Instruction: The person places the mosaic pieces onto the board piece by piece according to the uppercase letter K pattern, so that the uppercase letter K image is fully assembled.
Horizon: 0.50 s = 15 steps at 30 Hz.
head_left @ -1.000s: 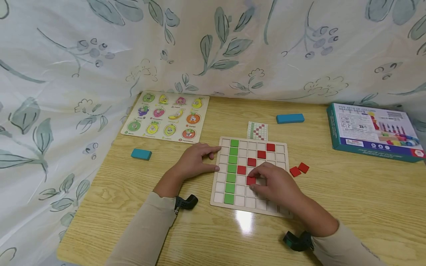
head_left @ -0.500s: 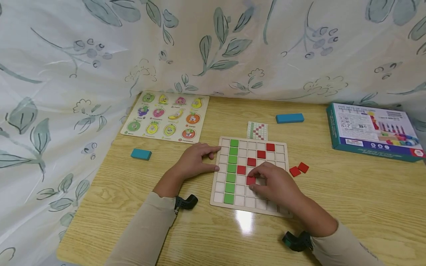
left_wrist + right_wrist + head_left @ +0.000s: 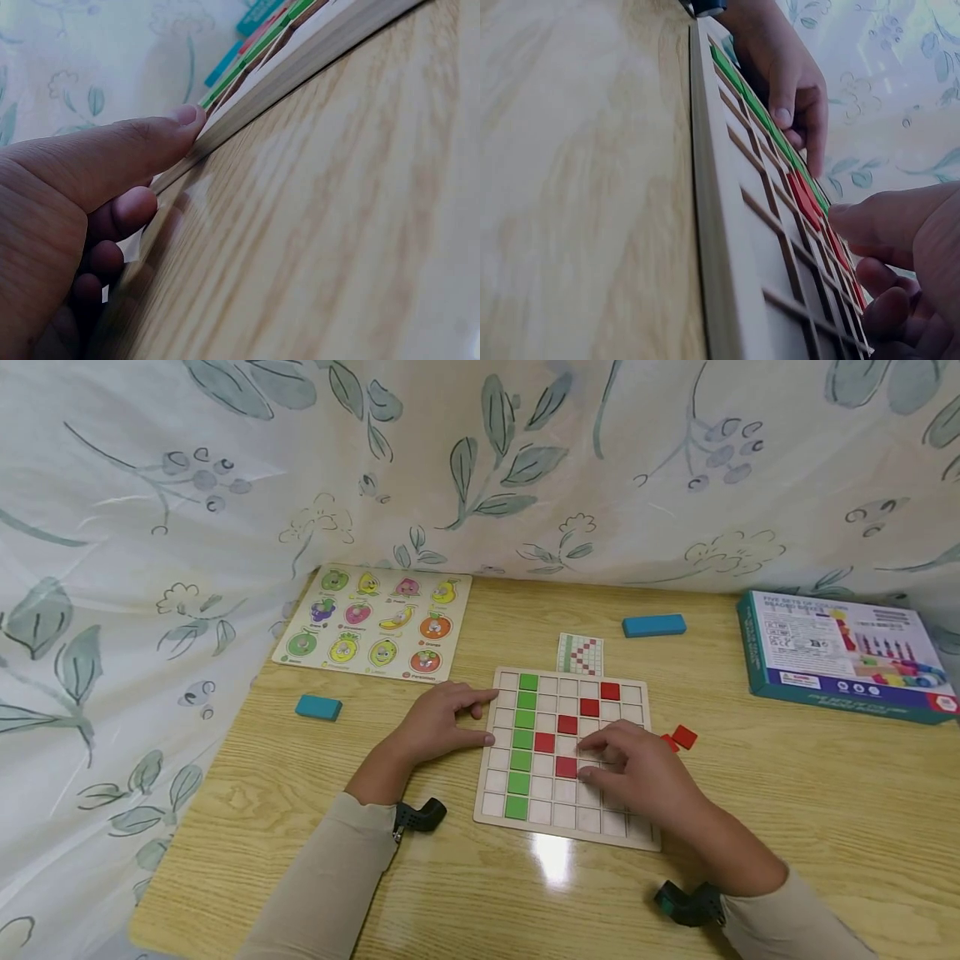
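Leaf-print curtain behind; your left hand (image 3: 438, 720) braces the wooden grid board (image 3: 567, 832) at 9 o'clock, your right hand (image 3: 637, 768) hovers with fingers loose and empty, red square tile (image 3: 566, 767) seated, so next grab a loose red tile (image 3: 684, 737) at 3 o'clock.

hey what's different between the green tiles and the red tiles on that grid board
The green tiles fill one straight column of the grid board, seven in a row; the red tiles number five and run in a bent diagonal line. The green tiles sit beside the left hand, which steadies the board's edge, while the red tiles sit by the right hand. Both are flat squares seated in cells.
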{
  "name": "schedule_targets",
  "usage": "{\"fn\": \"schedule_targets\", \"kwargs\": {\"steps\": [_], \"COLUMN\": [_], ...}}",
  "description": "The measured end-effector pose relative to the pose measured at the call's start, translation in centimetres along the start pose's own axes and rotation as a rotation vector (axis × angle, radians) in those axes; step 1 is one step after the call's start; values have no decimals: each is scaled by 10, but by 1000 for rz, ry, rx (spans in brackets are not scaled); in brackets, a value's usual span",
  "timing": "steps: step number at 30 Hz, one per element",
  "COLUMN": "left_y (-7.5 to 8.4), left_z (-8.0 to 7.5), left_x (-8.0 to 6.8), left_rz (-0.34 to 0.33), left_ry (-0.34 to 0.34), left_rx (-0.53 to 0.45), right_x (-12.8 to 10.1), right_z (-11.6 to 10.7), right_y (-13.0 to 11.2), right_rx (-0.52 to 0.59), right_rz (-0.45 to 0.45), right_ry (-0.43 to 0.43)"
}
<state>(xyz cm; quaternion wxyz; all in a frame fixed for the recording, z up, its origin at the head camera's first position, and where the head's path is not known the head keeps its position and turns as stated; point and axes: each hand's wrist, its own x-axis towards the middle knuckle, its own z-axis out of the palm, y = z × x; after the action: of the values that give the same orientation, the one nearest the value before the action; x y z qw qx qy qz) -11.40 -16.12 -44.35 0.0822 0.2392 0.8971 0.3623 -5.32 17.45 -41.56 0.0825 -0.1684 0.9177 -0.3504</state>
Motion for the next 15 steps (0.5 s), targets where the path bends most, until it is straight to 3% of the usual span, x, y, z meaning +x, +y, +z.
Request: {"fn": "schedule_targets", "kwargs": {"steps": [8,15], "left_y": [1,1], "left_z": [0,0], "left_x": [0,0], "left_rz": [-6,-8], "left_ry": [-2,-3], "left_rx": [4,6], "right_x": [-4,-10], "right_z": [-12,-23], "right_y": [14,26], "right_rx": [12,-14], "right_rz": [43,25], "right_ry": [26,85]}}
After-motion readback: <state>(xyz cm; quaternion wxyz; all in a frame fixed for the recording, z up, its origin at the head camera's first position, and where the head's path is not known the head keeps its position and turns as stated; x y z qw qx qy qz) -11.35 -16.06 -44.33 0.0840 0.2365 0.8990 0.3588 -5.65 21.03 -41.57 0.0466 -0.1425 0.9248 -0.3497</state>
